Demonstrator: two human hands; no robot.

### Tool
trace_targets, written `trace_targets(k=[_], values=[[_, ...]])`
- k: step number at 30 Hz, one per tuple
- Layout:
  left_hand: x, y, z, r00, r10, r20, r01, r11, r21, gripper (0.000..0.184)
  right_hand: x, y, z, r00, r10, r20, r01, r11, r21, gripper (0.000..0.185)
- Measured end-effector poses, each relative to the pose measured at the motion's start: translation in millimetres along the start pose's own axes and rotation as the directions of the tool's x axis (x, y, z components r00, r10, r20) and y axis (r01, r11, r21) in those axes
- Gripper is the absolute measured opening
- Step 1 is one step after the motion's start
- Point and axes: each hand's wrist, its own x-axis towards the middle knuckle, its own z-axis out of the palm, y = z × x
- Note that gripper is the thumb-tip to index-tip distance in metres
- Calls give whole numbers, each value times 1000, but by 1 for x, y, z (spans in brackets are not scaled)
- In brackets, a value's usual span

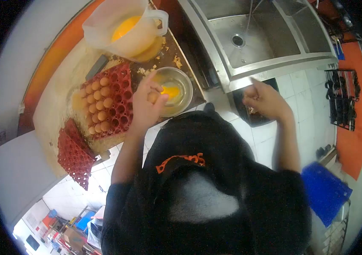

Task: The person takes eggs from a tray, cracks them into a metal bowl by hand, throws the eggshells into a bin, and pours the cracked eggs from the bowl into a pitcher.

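Observation:
My left hand (146, 104) is closed around a brown egg (152, 97) at the near side of a round metal bowl (188, 95). In the bowl lie clear egg white and a bright yolk (171, 91). To the left, a red egg tray (124, 91) bears several brown eggs (98, 102) on one half, and its other cups show bare. Out to the right, my right hand (266, 100) hangs above a dark bin (259, 121), its fingers curled together. Whatever they hold, if anything, I cannot make out.
A large translucent jug (98, 32) with beaten-looking yellow egg stands behind the bowl. Stacked red trays (75, 151) lean at the table's left edge. A steel sink (270, 38) with running water is at the far right. Shell crumbs (176, 61) litter the table.

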Motion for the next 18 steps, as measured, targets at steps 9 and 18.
trace_targets(k=[9,18], values=[[17,35,52,943,-104,316,326,92,-941,99,47,-34,110,847,-452,-280,530,674,515,55],[16,5,24,985,-96,146,174,450,-876,116,163,16,124,700,-371,-610,617,744,256,42]])
